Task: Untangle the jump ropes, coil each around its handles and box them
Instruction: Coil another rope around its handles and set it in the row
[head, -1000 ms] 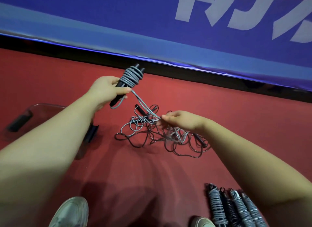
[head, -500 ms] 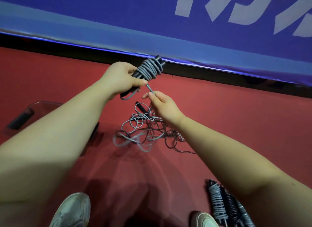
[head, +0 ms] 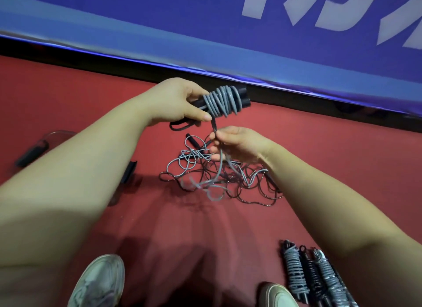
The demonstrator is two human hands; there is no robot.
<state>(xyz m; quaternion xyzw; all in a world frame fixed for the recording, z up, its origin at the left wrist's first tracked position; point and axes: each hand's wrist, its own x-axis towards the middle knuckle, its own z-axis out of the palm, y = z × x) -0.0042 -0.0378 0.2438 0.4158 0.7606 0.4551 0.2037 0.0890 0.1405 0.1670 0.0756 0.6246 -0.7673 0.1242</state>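
A: L hand (head: pixel 175 101)?
B: We see it gripping the black handles (head: pixel 243 94), grey rope (head: pixel 222 101) wound round them.
A: R hand (head: pixel 237 144)?
B: Pinching the rope's loose run just below the coil. Tangle (head: pixel 217 177) on red floor (head: pixel 319 151) beneath; coiled ropes (head: pixel 294 274) near right.

Tips the handles (head: pixel 243 103) from steep to nearly level in the left hand (head: pixel 173 101), more grey coils (head: pixel 225 101) round them. Brings the right hand (head: pixel 237 144) up off the tangle (head: pixel 219 173) to pinch the rope (head: pixel 214 125) just below the coils.
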